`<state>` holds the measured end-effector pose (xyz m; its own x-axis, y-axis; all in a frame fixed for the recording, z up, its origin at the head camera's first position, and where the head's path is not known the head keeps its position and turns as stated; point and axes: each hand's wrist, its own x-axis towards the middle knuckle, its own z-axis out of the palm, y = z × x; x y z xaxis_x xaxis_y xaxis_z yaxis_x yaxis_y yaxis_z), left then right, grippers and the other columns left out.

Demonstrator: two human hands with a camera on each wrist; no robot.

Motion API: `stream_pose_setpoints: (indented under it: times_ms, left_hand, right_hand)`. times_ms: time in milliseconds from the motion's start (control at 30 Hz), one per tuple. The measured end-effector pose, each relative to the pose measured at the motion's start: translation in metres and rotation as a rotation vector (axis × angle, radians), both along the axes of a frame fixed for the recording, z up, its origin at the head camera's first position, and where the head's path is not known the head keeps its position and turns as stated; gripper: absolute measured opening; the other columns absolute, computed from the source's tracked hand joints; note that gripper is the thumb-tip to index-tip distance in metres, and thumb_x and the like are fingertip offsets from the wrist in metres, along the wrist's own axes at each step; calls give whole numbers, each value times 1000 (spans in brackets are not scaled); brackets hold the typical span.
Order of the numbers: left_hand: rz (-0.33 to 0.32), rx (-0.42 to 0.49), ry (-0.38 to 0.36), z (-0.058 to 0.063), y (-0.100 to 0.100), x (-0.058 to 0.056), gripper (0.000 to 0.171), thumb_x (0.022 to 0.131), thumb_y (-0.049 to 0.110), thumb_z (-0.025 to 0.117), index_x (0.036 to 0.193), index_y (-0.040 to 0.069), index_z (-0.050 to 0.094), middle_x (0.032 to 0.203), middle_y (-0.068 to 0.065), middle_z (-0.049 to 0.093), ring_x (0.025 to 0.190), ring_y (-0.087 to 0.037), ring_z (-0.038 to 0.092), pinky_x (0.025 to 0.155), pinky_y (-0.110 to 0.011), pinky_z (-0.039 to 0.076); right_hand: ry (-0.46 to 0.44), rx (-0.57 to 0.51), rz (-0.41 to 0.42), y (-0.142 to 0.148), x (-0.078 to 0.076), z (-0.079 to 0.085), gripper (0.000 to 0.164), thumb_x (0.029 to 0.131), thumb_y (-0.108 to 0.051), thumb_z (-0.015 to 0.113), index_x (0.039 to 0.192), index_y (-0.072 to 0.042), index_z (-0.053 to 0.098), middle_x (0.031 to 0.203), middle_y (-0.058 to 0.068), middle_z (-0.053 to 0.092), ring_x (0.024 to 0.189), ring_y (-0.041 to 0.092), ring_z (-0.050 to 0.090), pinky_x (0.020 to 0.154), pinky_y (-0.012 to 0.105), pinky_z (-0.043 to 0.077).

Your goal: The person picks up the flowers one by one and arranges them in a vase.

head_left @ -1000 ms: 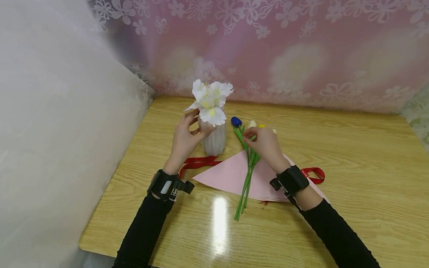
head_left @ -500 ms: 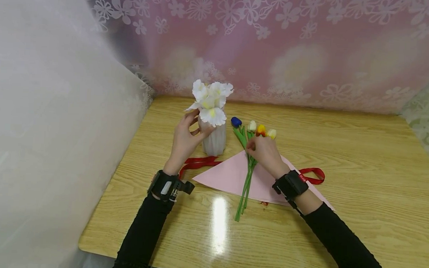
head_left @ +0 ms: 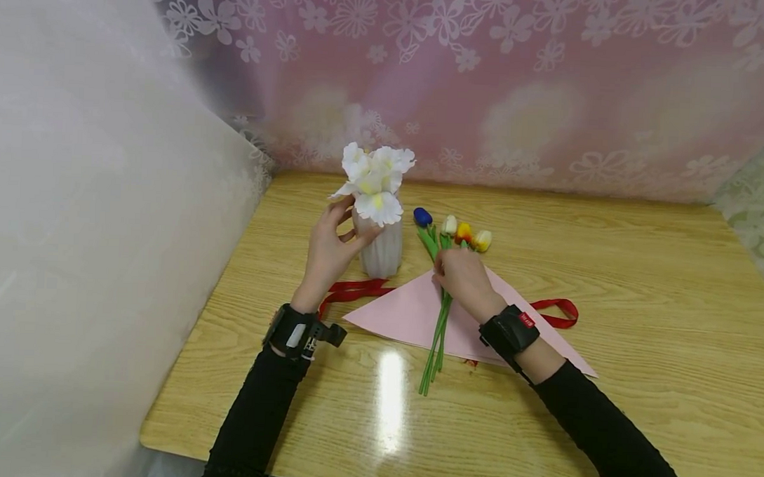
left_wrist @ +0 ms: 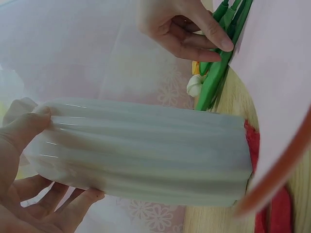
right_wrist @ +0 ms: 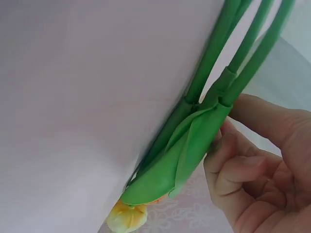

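Observation:
A pale ribbed vase (left_wrist: 146, 150) stands on the table with white flowers (head_left: 379, 179) in its mouth. My left hand (head_left: 334, 240) grips it near the top, thumb on one side and fingers on the other. To the right lies a bunch of artificial tulips (head_left: 442, 318), with blue, white, yellow-orange and cream heads and green stems. At the leafy part of these stems is my right hand (head_left: 469, 276), thumb and curled fingers right at the leaves (right_wrist: 189, 150). Whether they pinch a stem I cannot tell.
Pink wrapping paper (head_left: 398, 313) lies under the tulip stems. A red ribbon (head_left: 355, 291) runs in front of the vase, and a red ribbon loop (head_left: 562, 313) shows right of the paper. A white sheet (head_left: 104, 222) borders the table on the left; a pink floral curtain (head_left: 450, 107) hangs behind.
My right hand has moved down from the tulip heads to the leafy stems, uncovering the white, orange and cream heads. The bunch has shifted slightly. My left hand stays on the vase.

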<state>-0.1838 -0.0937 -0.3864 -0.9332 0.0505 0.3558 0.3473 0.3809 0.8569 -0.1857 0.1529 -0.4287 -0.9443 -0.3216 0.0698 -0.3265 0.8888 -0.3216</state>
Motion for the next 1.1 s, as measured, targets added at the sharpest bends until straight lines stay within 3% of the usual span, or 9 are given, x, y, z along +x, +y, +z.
stream_pose_setpoints:
  times_ms: [133, 233, 367, 467, 633, 867, 1100]
  left_hand:
    - [1, -3, 1, 0, 0, 0, 69, 89, 25, 81, 148, 9, 50, 147, -13, 50, 131, -33, 54, 96, -50, 55]
    - [2, -6, 3, -1, 0, 0, 68, 90, 25, 80, 148, 9, 50, 147, -13, 50, 131, -33, 54, 96, -49, 55]
    - [4, -12, 4, -2, 0, 0, 68, 90, 26, 80, 148, 9, 51, 147, -12, 51, 131, -33, 55, 96, -48, 56]
    - [5, -8, 3, -2, 0, 1, 68, 89, 26, 80, 148, 9, 51, 147, -12, 51, 131, -32, 55, 96, -48, 56]
    - [3, 5, 5, -1, 0, 1, 69, 89, 26, 80, 148, 9, 50, 147, -12, 50, 131, -32, 54, 96, -49, 55]
    - [-1, 10, 6, -2, 1, 0, 69, 89, 27, 80, 148, 9, 51, 147, -12, 51, 131, -32, 54, 96, -48, 56]
    - [8, 8, 0, -2, 0, 0, 69, 89, 27, 81, 148, 9, 51, 147, -12, 51, 131, -31, 54, 96, -47, 56]
  right_hand:
    - [34, 21, 1, -4, 1, -3, 8, 85, -4, 79, 87, 1, 72, 77, 10, 68, 71, 26, 64, 62, 38, 54]
    - [59, 51, -8, -6, 3, -5, 3, 89, 2, 70, 87, 3, 68, 73, 13, 65, 66, 27, 62, 55, 39, 53]
    - [83, 82, -17, -8, 5, -7, 8, 96, 5, 59, 91, 5, 65, 71, 16, 62, 61, 29, 61, 49, 40, 52]
    - [75, 54, -32, -7, 5, -8, 3, 93, 2, 65, 91, 3, 66, 72, 15, 63, 63, 29, 62, 51, 39, 52]
    - [-13, -33, -79, -2, 0, -9, 13, 86, -7, 78, 90, 0, 68, 75, 11, 67, 68, 25, 63, 57, 34, 50]
    - [-210, -194, -146, 6, -5, -4, 31, 86, -14, 80, 109, 5, 72, 90, 14, 73, 73, 21, 66, 58, 26, 50]
    - [-309, -336, -163, 12, -8, 1, 22, 87, -17, 79, 104, -2, 78, 89, 12, 76, 68, 17, 68, 57, 23, 50]
